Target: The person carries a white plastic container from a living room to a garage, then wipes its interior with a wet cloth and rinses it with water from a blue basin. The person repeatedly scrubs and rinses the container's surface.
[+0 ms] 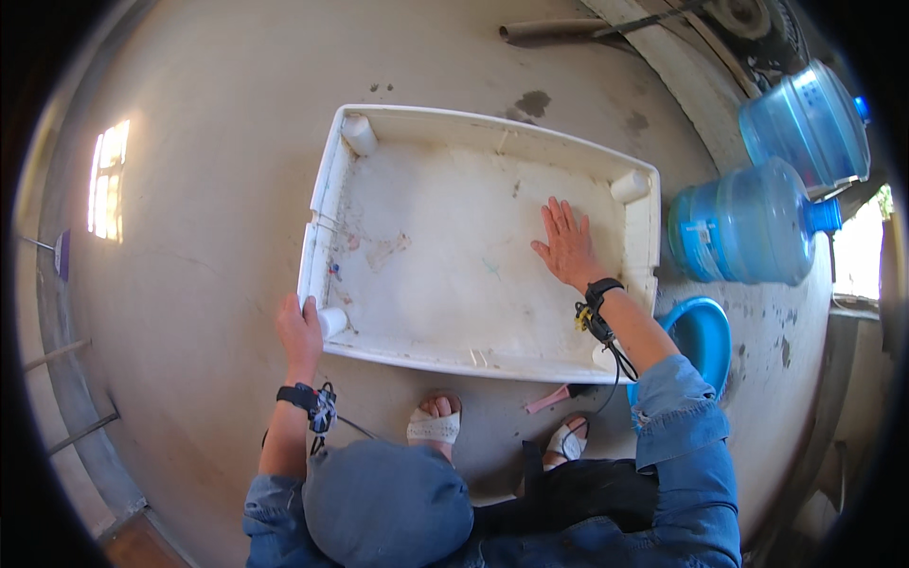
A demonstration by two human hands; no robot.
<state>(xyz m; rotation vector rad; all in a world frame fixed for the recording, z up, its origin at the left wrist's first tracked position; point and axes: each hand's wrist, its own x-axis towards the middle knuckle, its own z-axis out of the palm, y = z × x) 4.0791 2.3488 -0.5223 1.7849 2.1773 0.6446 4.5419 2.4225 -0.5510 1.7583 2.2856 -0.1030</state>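
A large white plastic tray point(454, 234) with raised walls and short round posts in its corners lies before me, its inside up. My left hand point(299, 330) grips the tray's rim at the near left corner. Over the right part of the tray's inner surface, my right hand point(568, 245) is spread flat, palm down, with nothing held. Whether the palm presses on the surface is hard to tell. Brownish stains and bits of dirt mark the tray's left part, with a small blue and red thing point(334, 269) by the left wall.
Two blue water jugs point(746, 224) lie at the right. A blue basin point(703, 341) stands partly behind my right arm. A brush with a pink handle point(548, 400) lies near my feet. Beyond the tray is a pipe point(554, 30) on the floor.
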